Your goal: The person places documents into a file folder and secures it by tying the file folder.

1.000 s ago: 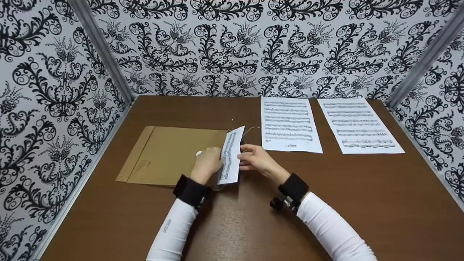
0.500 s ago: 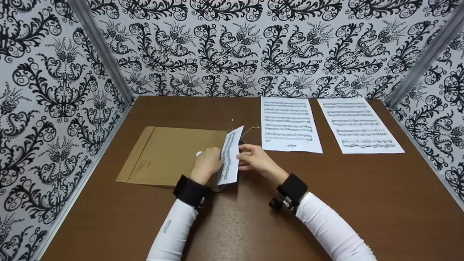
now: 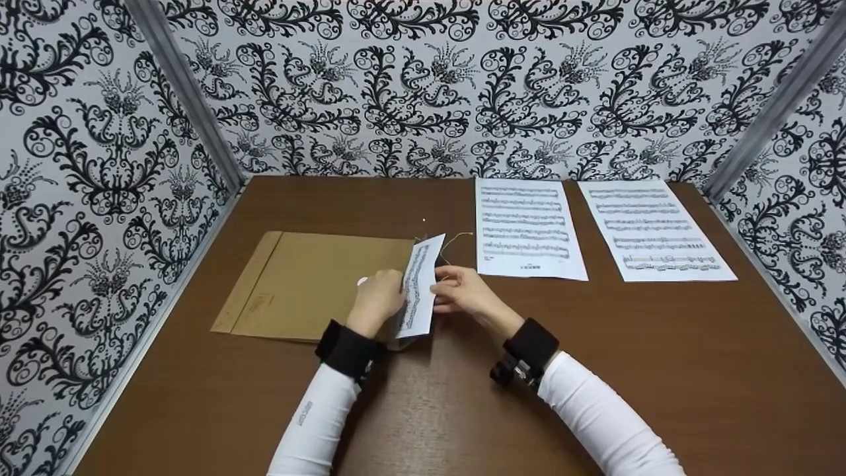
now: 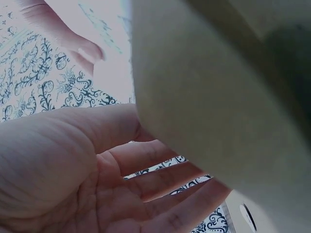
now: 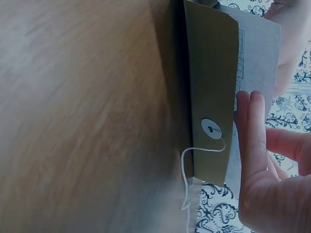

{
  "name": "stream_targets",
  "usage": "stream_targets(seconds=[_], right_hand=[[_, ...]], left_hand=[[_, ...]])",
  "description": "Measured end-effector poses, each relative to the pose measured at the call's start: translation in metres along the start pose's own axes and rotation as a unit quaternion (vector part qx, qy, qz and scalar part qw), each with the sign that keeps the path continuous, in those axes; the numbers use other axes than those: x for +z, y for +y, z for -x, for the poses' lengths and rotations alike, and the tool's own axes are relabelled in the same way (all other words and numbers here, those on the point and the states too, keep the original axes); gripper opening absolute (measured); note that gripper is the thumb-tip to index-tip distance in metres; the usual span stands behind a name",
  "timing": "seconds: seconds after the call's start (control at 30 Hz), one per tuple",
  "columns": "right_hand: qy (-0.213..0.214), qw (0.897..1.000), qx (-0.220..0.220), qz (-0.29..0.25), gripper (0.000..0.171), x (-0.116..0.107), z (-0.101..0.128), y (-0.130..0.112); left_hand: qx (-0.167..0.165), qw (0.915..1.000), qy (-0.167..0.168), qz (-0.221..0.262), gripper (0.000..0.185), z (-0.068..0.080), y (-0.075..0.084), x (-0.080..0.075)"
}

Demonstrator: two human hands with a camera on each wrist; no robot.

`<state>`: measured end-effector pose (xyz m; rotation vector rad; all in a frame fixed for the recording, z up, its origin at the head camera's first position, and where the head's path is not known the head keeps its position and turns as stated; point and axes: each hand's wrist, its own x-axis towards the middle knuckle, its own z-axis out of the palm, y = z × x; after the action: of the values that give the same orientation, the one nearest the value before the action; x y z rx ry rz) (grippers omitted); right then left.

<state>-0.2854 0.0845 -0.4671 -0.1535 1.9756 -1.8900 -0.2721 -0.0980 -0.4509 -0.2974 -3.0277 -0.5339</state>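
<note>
A brown kraft envelope point(image 3: 330, 277) lies on the table at left centre, its mouth toward the right. My left hand point(image 3: 379, 294) grips the upper layer at the mouth; in the left wrist view its thumb and fingers point(image 4: 160, 179) lie on either side of the edge. A sheet of music point(image 3: 420, 287) stands tilted up at the mouth, its left part hidden in the envelope. My right hand point(image 3: 466, 294) pinches the sheet's right edge. In the right wrist view, the envelope's flap point(image 5: 211, 73) with a white button point(image 5: 211, 128) and string point(image 5: 201, 149) is beside the fingers.
Two more sheets of music lie flat at the back right, one nearer the middle point(image 3: 529, 231) and one farther right point(image 3: 654, 231). Patterned walls point(image 3: 423, 86) close off the back and sides of the brown table point(image 3: 628, 370).
Almost nothing has moved. My right hand and the sheet's edge have shifted very slightly left toward the envelope, while my left hand keeps its grip in the same spot.
</note>
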Motion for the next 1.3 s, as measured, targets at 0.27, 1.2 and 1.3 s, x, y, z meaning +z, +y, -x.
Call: stream_targets(seconds=[0.27,1.2,1.3], right_hand=[[0.005,0.999,0.019,-0.035,0.046,-0.002,-0.007,0.011],[0.031,0.999,0.028,-0.030,0.047,0.020,-0.021,0.016],[0.036,0.999,0.026,-0.027,0.047,0.022,-0.022,0.016]], left_hand=[[-0.005,1.0000,-0.005,0.002,0.012,-0.001,0.000,0.000],[0.010,0.9997,0.019,-0.011,0.012,0.004,0.002,-0.005],[0.012,0.9996,0.021,-0.010,0.012,0.004,0.001,-0.005]])
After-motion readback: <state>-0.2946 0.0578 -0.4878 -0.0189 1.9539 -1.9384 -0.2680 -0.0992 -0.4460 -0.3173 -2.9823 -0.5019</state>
